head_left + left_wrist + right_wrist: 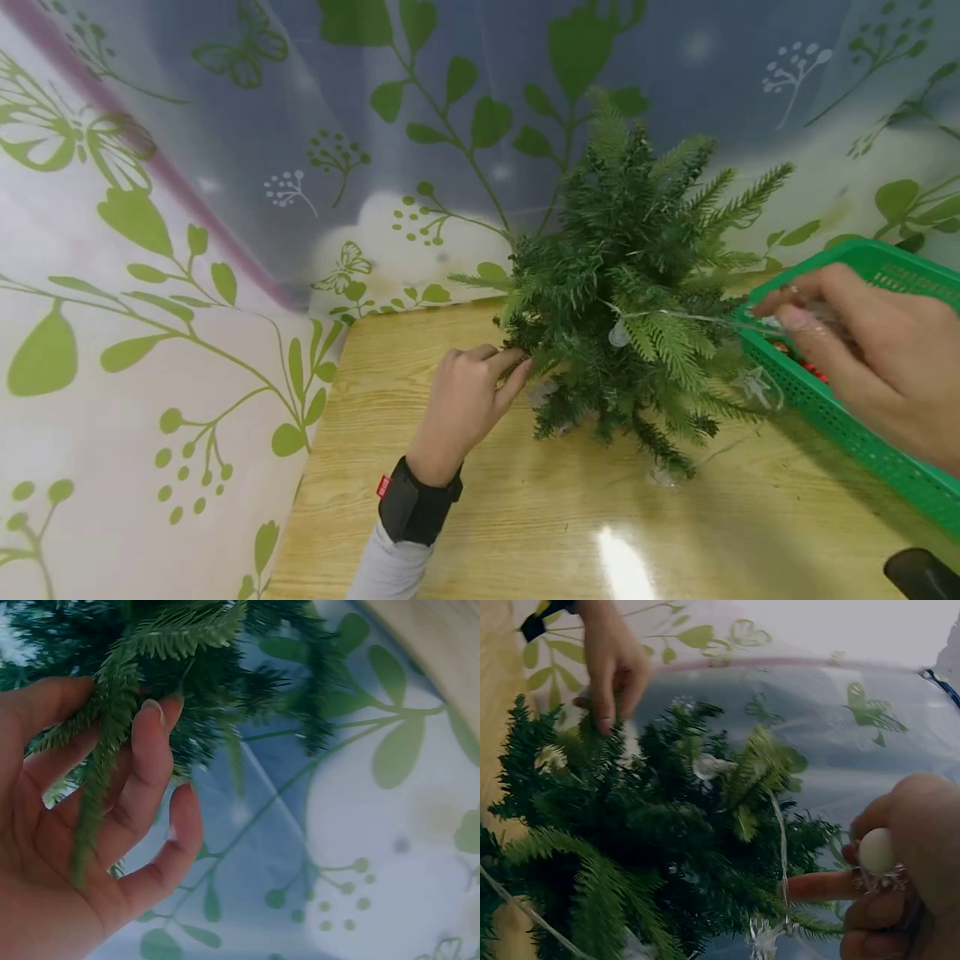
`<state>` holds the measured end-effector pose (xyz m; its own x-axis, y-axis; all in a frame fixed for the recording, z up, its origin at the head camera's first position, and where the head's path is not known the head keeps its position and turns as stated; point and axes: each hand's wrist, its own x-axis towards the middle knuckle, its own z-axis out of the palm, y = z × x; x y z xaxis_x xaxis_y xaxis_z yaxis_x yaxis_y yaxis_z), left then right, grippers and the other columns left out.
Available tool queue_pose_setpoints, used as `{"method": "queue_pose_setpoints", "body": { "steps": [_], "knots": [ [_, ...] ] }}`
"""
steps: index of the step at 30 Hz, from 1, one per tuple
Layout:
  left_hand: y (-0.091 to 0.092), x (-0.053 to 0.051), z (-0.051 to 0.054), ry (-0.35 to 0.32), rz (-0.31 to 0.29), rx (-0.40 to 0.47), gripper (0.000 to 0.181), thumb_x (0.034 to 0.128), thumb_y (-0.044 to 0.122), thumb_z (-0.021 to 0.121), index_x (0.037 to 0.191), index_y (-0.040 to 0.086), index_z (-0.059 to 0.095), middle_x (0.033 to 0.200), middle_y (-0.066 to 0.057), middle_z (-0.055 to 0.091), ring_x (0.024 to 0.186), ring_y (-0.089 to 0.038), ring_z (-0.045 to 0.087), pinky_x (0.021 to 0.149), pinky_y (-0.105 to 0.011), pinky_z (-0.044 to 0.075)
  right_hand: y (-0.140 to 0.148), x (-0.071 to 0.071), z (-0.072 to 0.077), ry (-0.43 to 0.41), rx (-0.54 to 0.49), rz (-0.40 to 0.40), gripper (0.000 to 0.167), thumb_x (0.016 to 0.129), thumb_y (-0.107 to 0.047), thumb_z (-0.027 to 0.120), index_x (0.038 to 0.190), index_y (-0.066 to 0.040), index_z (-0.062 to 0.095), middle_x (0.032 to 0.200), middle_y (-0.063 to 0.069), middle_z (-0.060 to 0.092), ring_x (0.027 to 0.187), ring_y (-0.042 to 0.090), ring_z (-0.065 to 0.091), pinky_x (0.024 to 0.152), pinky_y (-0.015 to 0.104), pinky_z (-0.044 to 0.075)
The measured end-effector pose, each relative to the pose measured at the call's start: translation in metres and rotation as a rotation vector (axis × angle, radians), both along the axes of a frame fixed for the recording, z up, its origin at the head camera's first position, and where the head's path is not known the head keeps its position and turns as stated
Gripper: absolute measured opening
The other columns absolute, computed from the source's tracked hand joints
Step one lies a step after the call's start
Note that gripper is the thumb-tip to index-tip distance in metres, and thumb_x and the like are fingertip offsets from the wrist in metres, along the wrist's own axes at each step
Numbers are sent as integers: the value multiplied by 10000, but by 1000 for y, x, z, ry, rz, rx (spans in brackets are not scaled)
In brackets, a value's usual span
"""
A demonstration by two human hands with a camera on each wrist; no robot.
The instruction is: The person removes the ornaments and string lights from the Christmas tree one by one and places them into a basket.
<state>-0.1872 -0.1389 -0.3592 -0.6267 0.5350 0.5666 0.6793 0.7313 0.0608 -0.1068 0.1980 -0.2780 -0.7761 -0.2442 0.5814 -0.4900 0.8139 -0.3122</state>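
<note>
A small artificial Christmas tree point(622, 275) stands on the table. At its left side, my left hand point(465, 400) holds a green branch point(105, 750) between thumb and fingers. Off the tree's right side, over a green basket point(847, 425), my right hand point(885, 350) grips a clear string of lights point(697, 316). Its wire runs taut from the hand into the branches. In the right wrist view a snowflake-shaped piece point(881, 882) shows among those fingers. A clear bulb point(618, 333) and a clear star point(756, 386) hang by the branches.
Small red items point(813, 371) lie inside the basket, partly hidden by the right hand. Patterned curtain-like sheets point(187, 292) border the wooden table point(510, 533) at the back and left. A black object point(921, 573) pokes in at the lower right.
</note>
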Motion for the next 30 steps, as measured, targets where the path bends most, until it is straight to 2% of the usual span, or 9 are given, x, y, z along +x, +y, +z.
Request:
{"method": "queue_pose_setpoints", "body": {
  "steps": [3, 7, 10, 13, 18, 22, 25, 28, 30],
  "knots": [
    [3, 11, 5, -6, 3, -36, 198, 938, 277, 648, 959, 122, 769, 756, -14, 686, 556, -114, 575, 566, -293, 445, -7, 2, 0, -24, 211, -29, 163, 1033, -170, 461, 1106, -37, 522, 851, 96, 675, 488, 16, 455, 475, 293, 387],
    [7, 26, 11, -56, -11, -83, 311, 990, 341, 550, 1023, 105, 751, 868, -42, 715, 698, -163, 660, 684, -345, 522, -5, 2, -2, -97, 238, -22, 201, 1033, -202, 471, 1097, -16, 509, 897, 184, 670, 531, 160, 578, 503, 417, 476],
    [7, 34, 15, -63, -51, -27, 477, 1045, 402, 379, 1069, 76, 727, 909, -65, 716, 763, -189, 671, 721, -359, 531, -2, 2, -5, -87, 220, -18, 170, 1023, -169, 489, 1108, -26, 521, 919, 183, 662, 611, 238, 625, 535, 443, 487],
    [4, 39, 20, 51, -126, 185, 535, 1068, 366, 298, 984, 52, 722, 838, -58, 700, 720, -182, 653, 672, -336, 519, 0, 2, -7, -37, 215, -46, 161, 1015, -152, 499, 1121, -46, 557, 903, 148, 654, 687, 274, 619, 561, 457, 470],
    [-5, 30, 31, 338, -218, 593, 366, 1038, 173, 418, 846, -7, 671, 794, -116, 642, 701, -227, 611, 641, -321, 501, 5, 6, -5, 118, 209, -99, 278, 1047, -215, 430, 1124, 8, 578, 717, 97, 577, 658, 309, 550, 603, 479, 414],
    [-13, 16, 32, 314, -188, 739, 313, 1038, 163, 424, 966, -40, 650, 934, -173, 611, 780, -257, 561, 708, -326, 458, 16, 3, -3, 258, 220, -90, 533, 1067, -368, 288, 1122, 82, 566, 598, 95, 499, 528, 319, 498, 530, 480, 389],
    [-16, 6, 27, 171, -139, 710, 248, 1027, 136, 454, 1073, -30, 631, 1077, -180, 588, 908, -264, 558, 786, -341, 454, 47, -10, -23, 340, 244, -97, 598, 1050, -444, 302, 1151, 52, 621, 575, 43, 457, 466, 234, 396, 468, 427, 313],
    [-16, -1, 20, 48, -66, 519, 223, 1002, 122, 512, 1149, -1, 627, 1210, -175, 563, 1090, -294, 539, 916, -424, 434, 89, -26, -54, 424, 285, -93, 446, 1023, -418, 438, 1169, -82, 693, 611, -94, 367, 512, 92, 292, 478, 318, 232],
    [-14, -2, 15, 18, -23, 379, 234, 993, 149, 542, 1162, 20, 639, 1236, -166, 568, 1148, -315, 521, 954, -490, 390, 97, -27, -60, 435, 297, -98, 402, 1020, -391, 461, 1109, -100, 723, 631, -90, 347, 541, 78, 271, 489, 300, 216]
  ]
}}
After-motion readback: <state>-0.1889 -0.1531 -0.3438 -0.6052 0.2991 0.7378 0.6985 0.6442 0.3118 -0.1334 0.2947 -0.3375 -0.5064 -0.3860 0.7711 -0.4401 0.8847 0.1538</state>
